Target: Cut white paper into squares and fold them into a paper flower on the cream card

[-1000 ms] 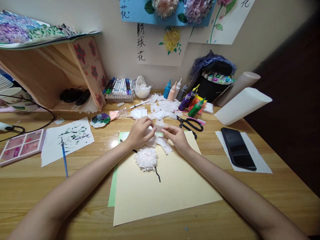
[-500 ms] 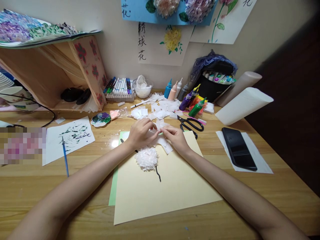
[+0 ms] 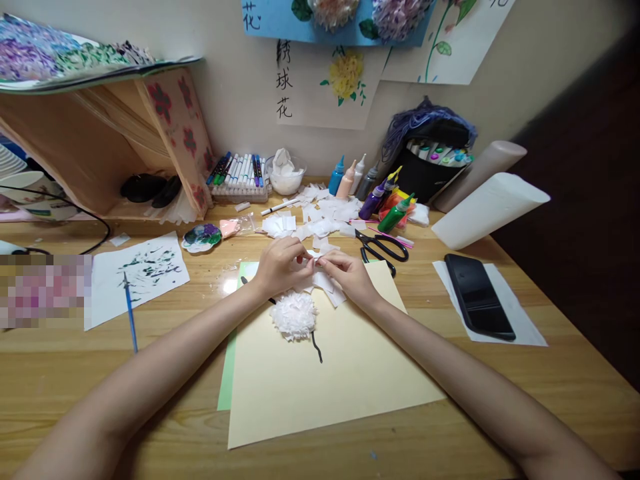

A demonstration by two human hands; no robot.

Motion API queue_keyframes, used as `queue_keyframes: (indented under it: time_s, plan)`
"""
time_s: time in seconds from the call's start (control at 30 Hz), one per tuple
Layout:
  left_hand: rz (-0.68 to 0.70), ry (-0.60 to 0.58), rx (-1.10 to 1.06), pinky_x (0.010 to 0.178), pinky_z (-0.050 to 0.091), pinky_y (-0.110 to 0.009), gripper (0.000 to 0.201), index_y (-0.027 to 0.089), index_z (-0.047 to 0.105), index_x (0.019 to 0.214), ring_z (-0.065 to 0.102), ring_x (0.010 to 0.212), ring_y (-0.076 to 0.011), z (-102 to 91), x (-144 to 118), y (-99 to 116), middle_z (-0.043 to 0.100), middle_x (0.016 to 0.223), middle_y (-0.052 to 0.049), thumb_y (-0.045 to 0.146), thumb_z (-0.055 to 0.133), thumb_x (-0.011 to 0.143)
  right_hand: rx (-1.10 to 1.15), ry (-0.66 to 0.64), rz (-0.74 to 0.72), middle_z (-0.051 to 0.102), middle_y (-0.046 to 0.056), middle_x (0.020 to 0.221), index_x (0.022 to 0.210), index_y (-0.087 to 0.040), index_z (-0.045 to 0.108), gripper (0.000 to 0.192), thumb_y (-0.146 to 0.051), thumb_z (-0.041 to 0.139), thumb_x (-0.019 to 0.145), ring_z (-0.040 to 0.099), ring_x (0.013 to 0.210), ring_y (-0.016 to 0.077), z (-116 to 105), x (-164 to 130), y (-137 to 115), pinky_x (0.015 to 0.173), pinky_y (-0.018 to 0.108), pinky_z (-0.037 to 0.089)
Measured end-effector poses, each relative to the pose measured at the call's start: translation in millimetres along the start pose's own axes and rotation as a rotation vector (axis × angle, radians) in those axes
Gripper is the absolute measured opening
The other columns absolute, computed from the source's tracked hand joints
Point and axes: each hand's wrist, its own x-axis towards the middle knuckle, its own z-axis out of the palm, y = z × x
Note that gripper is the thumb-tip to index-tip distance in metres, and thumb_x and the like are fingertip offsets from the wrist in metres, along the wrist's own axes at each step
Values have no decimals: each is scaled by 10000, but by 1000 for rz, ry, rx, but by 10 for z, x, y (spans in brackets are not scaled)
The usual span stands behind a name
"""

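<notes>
My left hand (image 3: 283, 267) and my right hand (image 3: 349, 272) meet above the far edge of a cream sheet of paper (image 3: 330, 393). The fingertips of both pinch a small piece of white tissue paper (image 3: 315, 255), mostly covered by the fingers. Under and beside the hands lie more white tissue pieces (image 3: 327, 287). Just nearer to me sits a fluffy white paper flower (image 3: 294, 316) on the cream sheet, with a dark painted stem line (image 3: 317, 348) beneath it. A green sheet (image 3: 226, 380) shows from under the cream one.
Black scissors (image 3: 383, 248) lie right of the hands. Cut tissue squares (image 3: 325, 210), paint bottles (image 3: 345, 179) and a marker box (image 3: 240, 180) line the back. A phone (image 3: 477, 293) rests at right; a brush (image 3: 131, 313) and a paint-marked sheet (image 3: 160, 267) are at left.
The fingertips have shifted slightly left around the tissue piece, and the right index finger and thumb have moved a little. The flower and sheets stay where they were.
</notes>
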Motion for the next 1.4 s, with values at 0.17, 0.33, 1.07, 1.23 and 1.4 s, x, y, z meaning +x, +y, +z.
queue_keyframes:
  time_s: [0.17,0.33,1.07,1.23,1.4]
  plan:
    - [11,1,-25,589,353,-252,154,173,530,626,462,608,-116,-2,-5,0,522,606,12,253,574,750,-1,22,-2,639,60,783,751,-186,703,201,-372,628,748,572,813,193,7,8,7,730,312,436]
    - [68,4,-18,593,364,-252,99,176,572,682,482,621,-116,-8,-3,-13,546,634,5,230,559,763,-5,63,3,633,48,744,699,-174,685,249,-393,593,774,555,768,178,-10,10,32,688,287,422]
    - [-39,-12,49,606,375,-256,192,176,599,704,511,638,-127,-3,24,33,565,671,-11,355,574,768,61,86,45,639,31,723,707,-180,703,215,-369,615,758,553,731,161,-6,17,2,671,280,415]
    - [-116,-15,-13,595,379,-248,128,175,613,712,501,626,-123,-5,29,52,552,653,-8,297,592,742,45,35,30,649,32,753,721,-187,709,275,-396,553,809,558,772,171,-4,8,21,681,279,416]
    - [-141,-28,-52,555,360,-237,93,171,597,680,476,588,-110,11,22,30,531,621,7,255,598,722,33,13,17,663,44,834,819,-197,721,236,-362,552,817,565,842,183,-4,2,6,762,301,417]
